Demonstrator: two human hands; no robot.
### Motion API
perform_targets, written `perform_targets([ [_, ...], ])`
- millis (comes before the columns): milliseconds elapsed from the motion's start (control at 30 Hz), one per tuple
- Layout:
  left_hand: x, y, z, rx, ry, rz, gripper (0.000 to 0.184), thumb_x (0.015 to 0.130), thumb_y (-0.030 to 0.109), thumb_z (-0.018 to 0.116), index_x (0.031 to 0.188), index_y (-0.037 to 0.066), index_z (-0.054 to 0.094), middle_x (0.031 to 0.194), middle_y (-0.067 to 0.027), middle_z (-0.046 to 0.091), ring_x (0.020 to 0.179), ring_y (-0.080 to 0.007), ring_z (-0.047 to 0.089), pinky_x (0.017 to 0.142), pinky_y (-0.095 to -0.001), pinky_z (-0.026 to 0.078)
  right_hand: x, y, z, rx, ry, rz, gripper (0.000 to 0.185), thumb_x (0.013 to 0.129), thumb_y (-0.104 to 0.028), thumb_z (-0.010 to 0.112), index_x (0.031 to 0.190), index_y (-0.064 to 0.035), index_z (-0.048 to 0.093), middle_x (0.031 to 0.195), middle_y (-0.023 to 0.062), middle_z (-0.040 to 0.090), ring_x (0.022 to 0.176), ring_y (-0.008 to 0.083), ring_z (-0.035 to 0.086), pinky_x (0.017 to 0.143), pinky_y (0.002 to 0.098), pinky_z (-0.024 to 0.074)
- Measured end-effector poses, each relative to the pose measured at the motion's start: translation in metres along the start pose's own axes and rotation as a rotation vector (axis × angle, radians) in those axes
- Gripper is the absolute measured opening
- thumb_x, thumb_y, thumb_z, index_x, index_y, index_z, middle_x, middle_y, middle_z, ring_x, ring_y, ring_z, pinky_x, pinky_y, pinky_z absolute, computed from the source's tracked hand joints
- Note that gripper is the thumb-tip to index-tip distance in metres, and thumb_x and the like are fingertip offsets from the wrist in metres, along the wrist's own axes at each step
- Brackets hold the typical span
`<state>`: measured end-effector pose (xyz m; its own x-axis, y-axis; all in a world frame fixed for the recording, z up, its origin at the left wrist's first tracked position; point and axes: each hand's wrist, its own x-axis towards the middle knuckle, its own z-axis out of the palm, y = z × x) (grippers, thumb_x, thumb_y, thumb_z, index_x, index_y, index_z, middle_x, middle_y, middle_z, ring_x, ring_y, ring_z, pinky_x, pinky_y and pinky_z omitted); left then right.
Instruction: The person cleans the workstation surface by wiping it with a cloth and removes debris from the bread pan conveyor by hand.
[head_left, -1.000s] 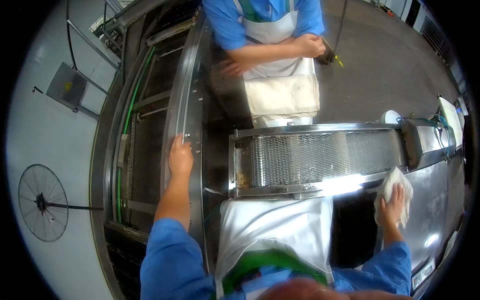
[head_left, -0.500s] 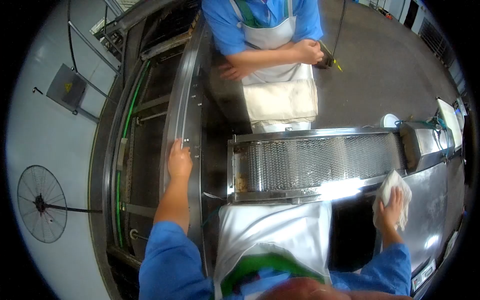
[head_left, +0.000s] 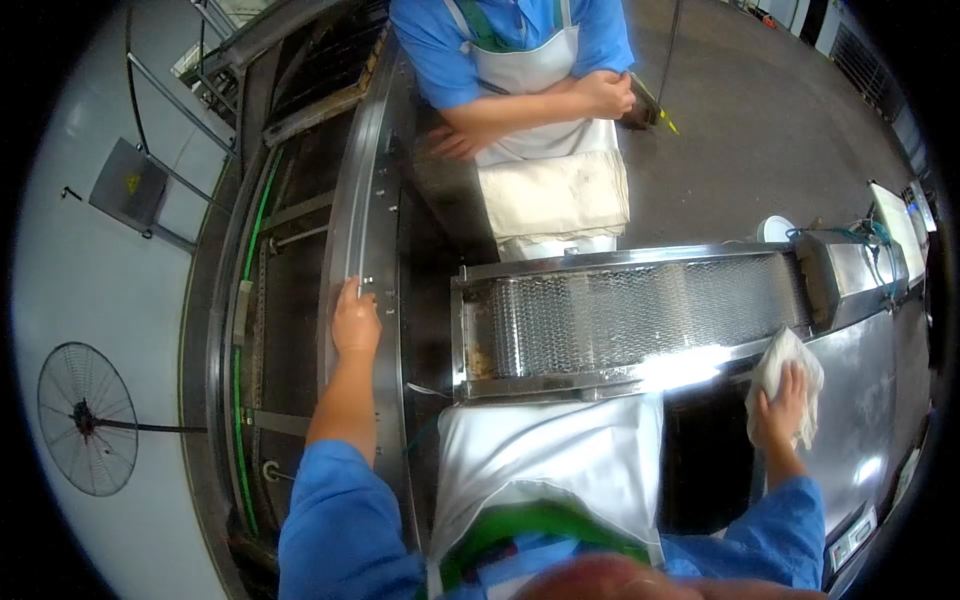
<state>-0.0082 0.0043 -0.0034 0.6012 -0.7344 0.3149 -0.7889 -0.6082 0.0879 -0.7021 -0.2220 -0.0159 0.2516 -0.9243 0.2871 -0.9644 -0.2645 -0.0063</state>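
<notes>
My left hand (head_left: 357, 322) rests on the metal side rail (head_left: 345, 220) of the large conveyor, its fingers bent over the rail's edge. On the right, my right hand (head_left: 785, 405) lies spread on a crumpled white cloth (head_left: 770, 375), pressing it on the corner of a steel table (head_left: 850, 380). Between my hands runs a short mesh belt conveyor (head_left: 640, 310) with a steel frame.
Across the mesh belt stands a person in a blue shirt and white apron (head_left: 525, 70), arms folded, with a folded cloth (head_left: 555, 195) at the waist. A fan (head_left: 88, 420) is at the left wall. A steel housing (head_left: 850, 270) sits at the belt's right end.
The frame inside the large conveyor has shifted toward me. The view has moved slightly. Both my hands stay in nearly the same places.
</notes>
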Motion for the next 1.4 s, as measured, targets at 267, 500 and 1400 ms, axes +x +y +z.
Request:
perform_targets([
  [267,-0.001,-0.004,0.004,-0.001,0.004,0.004,0.012,0.081,0.006,0.067,0.091,0.003,0.073,0.135,-0.0160,0.055,0.126,-0.0330,0.052,0.101,-0.0416,0.047,-0.001,0.004,0.002,-0.012,-0.030,0.017,0.069,0.077,-0.021,0.073,0.138,-0.0055,0.045,0.145,0.0180,0.044,0.138,0.0430,0.034,0.113,0.0505,0.0292],
  [500,-0.001,-0.006,0.007,0.011,0.024,0.013,0.012,0.081,0.006,0.068,0.091,0.003,0.072,0.135,-0.0156,0.055,0.126,-0.0324,0.052,0.102,-0.0411,0.046,0.002,-0.001,0.000,-0.011,-0.019,0.017,0.071,0.076,-0.021,0.073,0.139,-0.0062,0.045,0.146,0.0160,0.043,0.139,0.0411,0.033,0.114,0.0486,0.0282],
  [1400,0.002,-0.001,-0.003,-0.037,-0.015,-0.018,0.014,0.078,0.006,0.071,0.092,0.004,0.073,0.134,-0.0160,0.056,0.124,-0.0328,0.054,0.101,-0.0414,0.047,0.002,0.000,0.000,-0.002,-0.048,0.050,0.069,0.077,-0.022,0.071,0.139,-0.0066,0.045,0.147,0.0166,0.043,0.139,0.0411,0.032,0.116,0.0488,0.0266],
])
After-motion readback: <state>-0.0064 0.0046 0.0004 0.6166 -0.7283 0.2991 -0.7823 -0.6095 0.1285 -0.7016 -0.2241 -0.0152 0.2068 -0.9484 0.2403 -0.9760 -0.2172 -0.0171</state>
